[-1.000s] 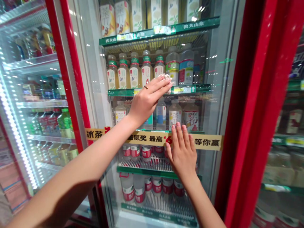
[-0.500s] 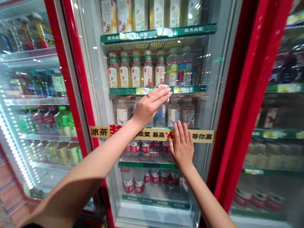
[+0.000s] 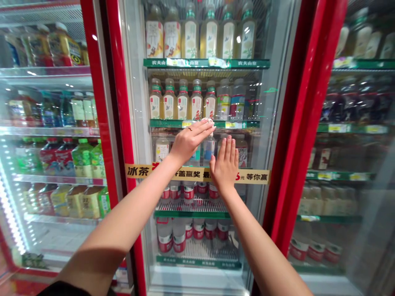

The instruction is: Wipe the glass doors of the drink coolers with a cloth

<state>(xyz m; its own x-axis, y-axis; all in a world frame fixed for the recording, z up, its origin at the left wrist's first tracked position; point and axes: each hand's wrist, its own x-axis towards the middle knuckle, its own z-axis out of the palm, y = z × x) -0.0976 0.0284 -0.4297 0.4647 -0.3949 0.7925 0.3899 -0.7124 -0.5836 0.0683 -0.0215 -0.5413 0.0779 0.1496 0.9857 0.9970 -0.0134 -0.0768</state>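
Observation:
My left hand point(image 3: 187, 143), wearing a thin ring, presses a white crumpled tissue point(image 3: 211, 122) against the glass door point(image 3: 257, 100) of a drinks fridge. Its fingers cover most of the tissue, in front of the second shelf's green edge. My right hand point(image 3: 226, 166) lies flat on the same glass, lower and to the right, with its fingers pointing up and nothing in it. Its palm covers part of a yellow strip point(image 3: 188, 174) with black lettering that crosses the door.
Behind the glass, several rows of bottles point(image 3: 182, 102) stand on green-edged shelves point(image 3: 256, 63). Red door frames point(image 3: 115, 82) rise on both sides. A neighbouring fridge point(image 3: 55, 131) stands at the left, another point(image 3: 342, 129) at the right, both stocked with drinks.
My right hand has slid up and left over the glass, closer to my left hand. The view has shifted, showing more of the top shelf. My left hand still presses the tissue.

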